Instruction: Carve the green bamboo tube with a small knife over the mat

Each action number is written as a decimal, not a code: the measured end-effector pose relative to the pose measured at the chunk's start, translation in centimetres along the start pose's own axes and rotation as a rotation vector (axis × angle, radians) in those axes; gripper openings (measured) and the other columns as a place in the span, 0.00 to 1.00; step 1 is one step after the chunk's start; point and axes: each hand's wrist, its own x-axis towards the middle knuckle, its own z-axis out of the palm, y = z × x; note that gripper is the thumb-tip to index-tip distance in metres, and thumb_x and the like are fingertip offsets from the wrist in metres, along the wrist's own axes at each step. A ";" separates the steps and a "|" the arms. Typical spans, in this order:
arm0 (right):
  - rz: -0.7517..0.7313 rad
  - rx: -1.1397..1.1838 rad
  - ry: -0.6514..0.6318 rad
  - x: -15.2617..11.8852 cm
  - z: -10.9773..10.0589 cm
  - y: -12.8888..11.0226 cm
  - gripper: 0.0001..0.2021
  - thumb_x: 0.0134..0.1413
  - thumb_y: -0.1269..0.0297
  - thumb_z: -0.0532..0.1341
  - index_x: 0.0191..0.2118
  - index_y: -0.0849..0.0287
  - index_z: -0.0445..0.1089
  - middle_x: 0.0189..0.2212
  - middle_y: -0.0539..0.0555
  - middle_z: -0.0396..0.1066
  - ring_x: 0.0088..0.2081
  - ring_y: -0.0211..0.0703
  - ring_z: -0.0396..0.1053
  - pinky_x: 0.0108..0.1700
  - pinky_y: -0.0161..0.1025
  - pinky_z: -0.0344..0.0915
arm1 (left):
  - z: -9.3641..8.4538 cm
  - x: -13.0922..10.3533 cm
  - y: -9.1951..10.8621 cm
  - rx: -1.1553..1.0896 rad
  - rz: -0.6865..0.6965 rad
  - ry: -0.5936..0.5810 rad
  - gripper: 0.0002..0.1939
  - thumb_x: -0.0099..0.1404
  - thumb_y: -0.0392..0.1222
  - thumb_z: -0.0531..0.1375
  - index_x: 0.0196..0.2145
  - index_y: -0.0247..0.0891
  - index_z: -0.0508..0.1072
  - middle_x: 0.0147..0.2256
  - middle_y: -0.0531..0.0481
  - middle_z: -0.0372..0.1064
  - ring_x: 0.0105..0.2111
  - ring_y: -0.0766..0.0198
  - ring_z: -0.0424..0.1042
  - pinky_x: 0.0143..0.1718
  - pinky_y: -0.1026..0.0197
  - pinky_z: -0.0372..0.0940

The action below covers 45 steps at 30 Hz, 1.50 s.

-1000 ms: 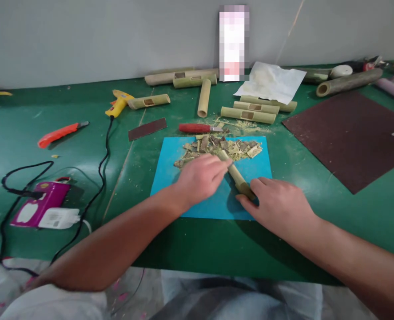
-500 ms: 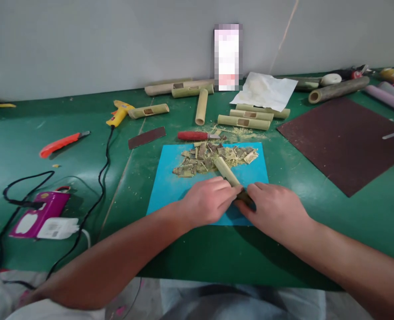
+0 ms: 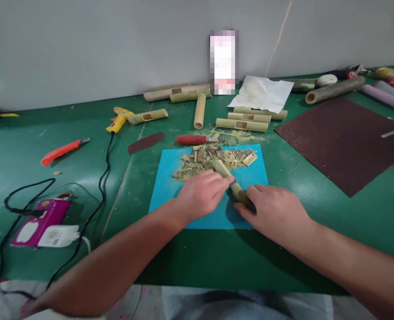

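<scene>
Green worktop (image 3: 183, 262) spans the frame, its near edge low in the picture. Beyond that edge, right of centre, the right hand (image 3: 276, 209) is wrapped round the near end of a bamboo tube (image 3: 238, 191), which slants up and leftward over a blue sheet (image 3: 163, 191) mid-frame. The left hand (image 3: 201, 193) is curled, fingertips against the tube farther up; whether they pinch some small scrap or tool, I cannot tell. Surface work along the tube looks like the step in hand, and the next move seems to call for a firm right grip and even pressure from the left. Well apart, at far left, lies a purple block (image 3: 50, 218). Shavings (image 3: 203, 158) crowd the tube's far end and could foul a longer stroke; behind them a red-handled knife (image 3: 192, 139) lies blade bare, so reaching past wants care. An orange cutter (image 3: 63, 152) lies left, a brown sheet (image 3: 343, 146) right. Cut bamboo pieces (image 3: 241, 126) sit upper centre, before a grey wall (image 3: 100, 49).
</scene>
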 end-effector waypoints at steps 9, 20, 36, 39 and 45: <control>0.001 0.005 -0.002 0.1 -0.1 -0.1 0.13 0.59 0.56 0.62 0.27 0.57 0.69 0.22 0.52 0.71 0.22 0.38 0.62 0.27 0.39 0.42 | -0.1 0.2 -0.7 0.050 -0.018 0.031 0.16 0.76 0.40 0.51 0.51 0.31 0.76 0.33 0.45 0.76 0.33 0.61 0.74 0.34 0.59 0.69; -0.006 0.029 0.022 0.0 0.0 0.1 0.13 0.60 0.57 0.60 0.26 0.57 0.67 0.22 0.52 0.70 0.22 0.38 0.62 0.27 0.39 0.42 | -0.1 0.1 -1.9 0.119 -0.117 0.140 0.15 0.75 0.40 0.53 0.50 0.33 0.77 0.36 0.42 0.78 0.36 0.60 0.76 0.36 0.59 0.72; -0.007 0.005 0.012 0.1 -0.2 0.0 0.13 0.58 0.58 0.61 0.26 0.57 0.67 0.21 0.51 0.69 0.22 0.38 0.62 0.27 0.39 0.41 | -0.1 0.5 -0.7 -0.026 0.025 0.000 0.16 0.76 0.40 0.51 0.50 0.33 0.77 0.33 0.45 0.77 0.33 0.61 0.74 0.32 0.60 0.69; -0.004 0.005 0.010 0.2 -0.4 -0.1 0.13 0.60 0.57 0.60 0.26 0.57 0.67 0.21 0.51 0.69 0.22 0.38 0.62 0.27 0.39 0.41 | -0.1 0.7 -1.0 0.069 -0.060 0.094 0.15 0.76 0.40 0.52 0.48 0.33 0.77 0.33 0.44 0.77 0.33 0.60 0.74 0.34 0.60 0.69; 0.003 0.003 -0.015 0.1 0.0 -0.1 0.12 0.59 0.57 0.62 0.27 0.58 0.69 0.23 0.52 0.71 0.23 0.39 0.64 0.27 0.39 0.41 | 0.2 0.7 -0.5 -0.023 0.029 -0.001 0.16 0.76 0.40 0.50 0.49 0.33 0.77 0.35 0.44 0.78 0.34 0.61 0.74 0.35 0.60 0.70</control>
